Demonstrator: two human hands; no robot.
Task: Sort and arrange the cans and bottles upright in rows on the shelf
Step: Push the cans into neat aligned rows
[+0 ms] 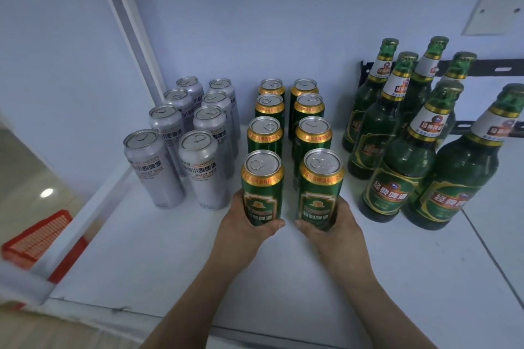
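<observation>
On the white shelf [158, 249] stand three upright groups. Several silver cans [198, 167] form two rows at the left. Several green cans with gold rims [312, 133] make two rows in the middle. Several green glass bottles [397, 173] stand in two rows at the right. My left hand [249, 228] is wrapped around the front green can of the left middle row [262, 187]. My right hand [331, 225] grips the front green can of the right middle row [320, 187]. Both cans stand upright on the shelf, side by side.
A white upright post [133, 34] and side wall bound the shelf on the left. A red plastic crate [39, 238] lies below at the lower left. A black bracket [482, 68] and a white plate [496, 8] are on the back wall.
</observation>
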